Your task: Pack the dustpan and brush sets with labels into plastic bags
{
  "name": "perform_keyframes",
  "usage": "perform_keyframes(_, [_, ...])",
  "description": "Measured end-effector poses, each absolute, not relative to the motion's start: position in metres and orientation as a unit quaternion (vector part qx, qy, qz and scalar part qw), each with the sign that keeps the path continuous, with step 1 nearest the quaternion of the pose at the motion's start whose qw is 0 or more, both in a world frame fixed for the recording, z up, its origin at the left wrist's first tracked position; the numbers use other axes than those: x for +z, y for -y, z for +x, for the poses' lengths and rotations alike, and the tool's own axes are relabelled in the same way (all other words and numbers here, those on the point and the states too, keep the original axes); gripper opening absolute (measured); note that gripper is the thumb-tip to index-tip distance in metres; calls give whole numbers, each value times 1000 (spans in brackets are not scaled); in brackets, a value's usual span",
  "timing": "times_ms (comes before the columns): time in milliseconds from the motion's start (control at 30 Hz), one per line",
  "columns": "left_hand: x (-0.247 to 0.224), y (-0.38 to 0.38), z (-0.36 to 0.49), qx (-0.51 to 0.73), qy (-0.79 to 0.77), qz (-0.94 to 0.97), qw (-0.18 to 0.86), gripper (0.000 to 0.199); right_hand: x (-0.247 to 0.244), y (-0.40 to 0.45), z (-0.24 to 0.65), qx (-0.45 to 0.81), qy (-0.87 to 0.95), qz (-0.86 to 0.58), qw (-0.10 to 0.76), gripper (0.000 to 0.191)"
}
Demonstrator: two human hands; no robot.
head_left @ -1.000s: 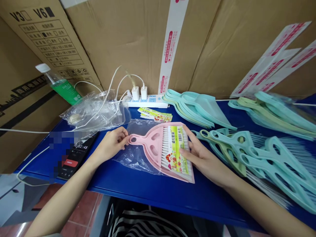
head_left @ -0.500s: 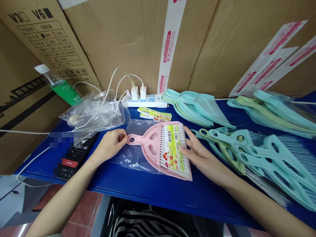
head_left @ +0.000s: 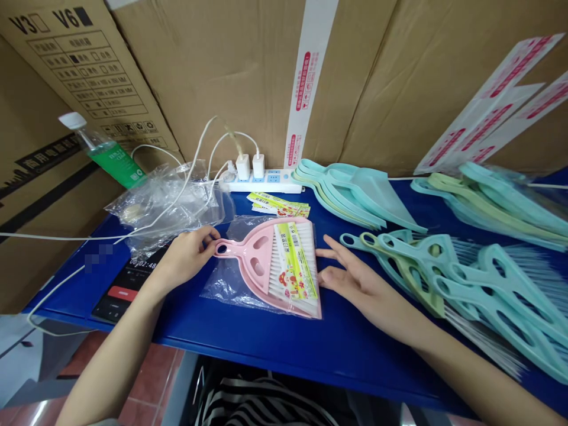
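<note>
My left hand pinches the handle end of a pink plastic dustpan, near its hanging hole. A white-bristled brush with a green and yellow label card lies in the dustpan's scoop. Beneath the dustpan is a clear plastic bag, flat on the blue table. My right hand rests open just right of the dustpan, fingers spread, not touching it.
Stacks of teal and pale green dustpans and brushes lie to the right. Behind stand a white power strip, loose labels and a crumpled plastic bag. A phone lies left.
My right hand has let go of the dustpan and moved right, fingers spreading. The dustpan has shifted left with my left hand and turned slightly.
</note>
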State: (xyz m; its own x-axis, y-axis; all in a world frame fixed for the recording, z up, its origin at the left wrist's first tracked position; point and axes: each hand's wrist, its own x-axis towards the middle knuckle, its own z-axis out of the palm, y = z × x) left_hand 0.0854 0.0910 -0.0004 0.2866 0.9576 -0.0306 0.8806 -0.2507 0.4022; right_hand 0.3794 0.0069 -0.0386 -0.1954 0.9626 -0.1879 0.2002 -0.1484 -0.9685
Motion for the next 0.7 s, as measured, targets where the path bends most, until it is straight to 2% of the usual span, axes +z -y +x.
perform_keyframes(167, [0,-89,87,97,-577,796,153,20,-37,-4,379,485,618,-518,338,64])
perform_keyframes(300, [-1,-88,88,94,-565,805,154,18,-40,-4,381,348,710,-525,315,46])
perform_keyframes(467, [-1,-88,87,105,-556,808,162,19,-46,-7,382,169,799,-521,247,43])
perform_keyframes(700, [0,-87,87,112,-554,809,161,17,-49,-10,379,126,836,-492,205,41])
